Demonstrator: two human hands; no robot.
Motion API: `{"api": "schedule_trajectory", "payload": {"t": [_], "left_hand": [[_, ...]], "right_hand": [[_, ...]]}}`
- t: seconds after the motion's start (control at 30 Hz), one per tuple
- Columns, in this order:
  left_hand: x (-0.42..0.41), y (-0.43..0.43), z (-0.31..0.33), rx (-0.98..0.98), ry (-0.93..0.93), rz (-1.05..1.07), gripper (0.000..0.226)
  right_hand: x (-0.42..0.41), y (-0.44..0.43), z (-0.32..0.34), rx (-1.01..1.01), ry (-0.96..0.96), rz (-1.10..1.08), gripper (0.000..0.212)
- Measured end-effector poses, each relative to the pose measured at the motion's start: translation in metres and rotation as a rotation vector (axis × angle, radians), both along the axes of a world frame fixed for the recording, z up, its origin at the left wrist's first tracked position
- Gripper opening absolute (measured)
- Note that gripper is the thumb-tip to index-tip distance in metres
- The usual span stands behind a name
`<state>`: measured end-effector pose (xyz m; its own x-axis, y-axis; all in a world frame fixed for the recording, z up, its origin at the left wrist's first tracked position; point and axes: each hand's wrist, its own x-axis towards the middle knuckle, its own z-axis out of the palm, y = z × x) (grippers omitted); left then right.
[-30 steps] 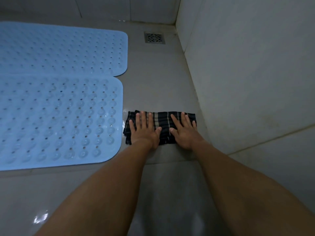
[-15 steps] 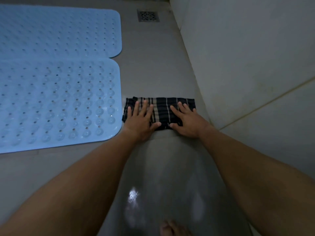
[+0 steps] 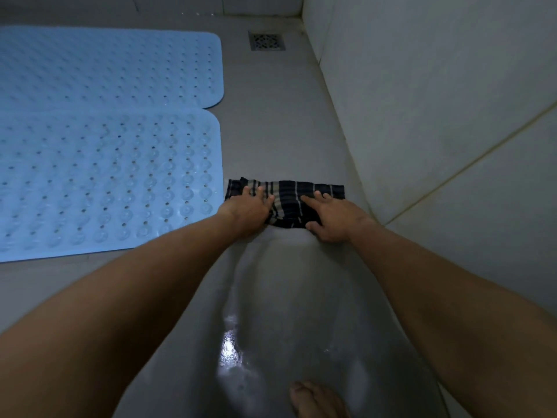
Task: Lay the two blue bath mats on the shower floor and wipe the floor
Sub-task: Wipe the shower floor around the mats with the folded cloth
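Observation:
Two light blue bath mats lie flat on the shower floor at the left, the near mat (image 3: 102,182) edge to edge with the far mat (image 3: 105,67). A dark plaid cloth (image 3: 289,200) lies on the grey floor between the near mat and the right wall. My left hand (image 3: 248,209) presses on the cloth's left end with its fingers spread. On the right end rests my right hand (image 3: 333,217), fingers straight and thumb out to the side. A wet, shiny streak of floor (image 3: 271,312) runs from the cloth back toward me.
A tiled wall (image 3: 437,116) rises close on the right of the cloth. A square floor drain (image 3: 266,41) sits in the far corner. My bare foot (image 3: 316,399) shows at the bottom edge on the wet floor.
Both hands have slid the cloth away from me along the floor, leaving a longer wet streak behind it. The cloth has bunched narrower. My foot has come into view.

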<state>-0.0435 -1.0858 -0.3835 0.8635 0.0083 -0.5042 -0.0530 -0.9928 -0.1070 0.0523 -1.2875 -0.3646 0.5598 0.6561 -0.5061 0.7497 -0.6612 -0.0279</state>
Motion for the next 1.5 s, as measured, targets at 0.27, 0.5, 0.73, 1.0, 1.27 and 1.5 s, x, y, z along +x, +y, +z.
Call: {"api": "schedule_trajectory", "payload": {"t": [0.27, 0.5, 0.73, 1.0, 1.27, 1.5], "left_hand": [[-0.007, 0.005, 0.016, -0.04, -0.151, -0.152, 0.032], [-0.06, -0.009, 0.038, -0.085, -0.07, -0.22, 0.031], [-0.087, -0.022, 0.048, -0.068, -0.198, -0.204, 0.038], [-0.085, -0.054, -0.024, -0.229, -0.327, 0.122, 0.06], [-0.116, -0.056, -0.025, -0.301, -0.337, 0.217, 0.059], [-0.156, -0.015, -0.022, -0.236, -0.361, 0.236, 0.064]], "right_hand": [[-0.008, 0.019, 0.022, 0.005, -0.043, 0.014, 0.041], [-0.042, 0.018, 0.035, -0.078, 0.183, -0.047, 0.046], [-0.06, -0.011, 0.028, 0.05, 0.172, -0.151, 0.049], [-0.082, -0.014, -0.016, 0.223, -0.045, -0.214, 0.055], [-0.116, -0.019, -0.031, 0.176, -0.073, -0.258, 0.067], [-0.153, 0.025, -0.028, 0.207, -0.118, -0.236, 0.065]]}}
